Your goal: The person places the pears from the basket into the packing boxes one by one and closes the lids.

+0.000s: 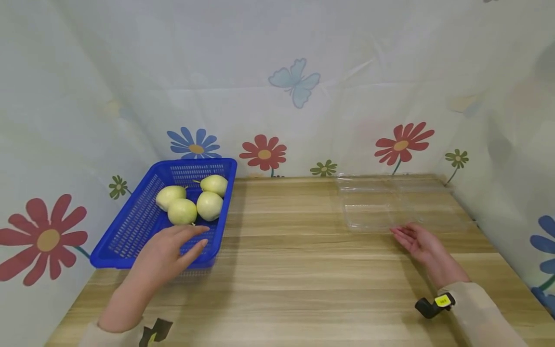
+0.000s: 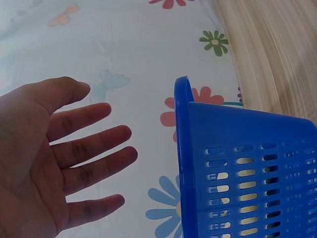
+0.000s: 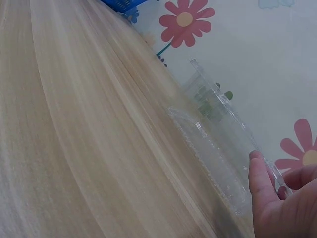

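My left hand [image 1: 166, 253] hovers over the near part of a blue plastic basket [image 1: 96, 258], fingers spread and thumb apart. In the left wrist view, this hand [image 2: 54, 158] holds nothing and stays beside the basket's rim [image 2: 184, 158]. Several pale green-yellow pears [image 1: 182, 212] lie in the basket. At the right, my right hand [image 1: 418, 243] is at the near edge of a clear plastic container [image 1: 368, 217]. From the right wrist view, the thumb [image 3: 261, 181] and fingers [image 3: 303, 174] lie either side of the container's edge, pinching it.
A wood-grain table [image 1: 295, 270] lies between basket and container. Behind it hangs a white cloth [image 1: 243, 58] printed with flowers and a butterfly. The container stands near the table's back right; the basket sits by the left edge.
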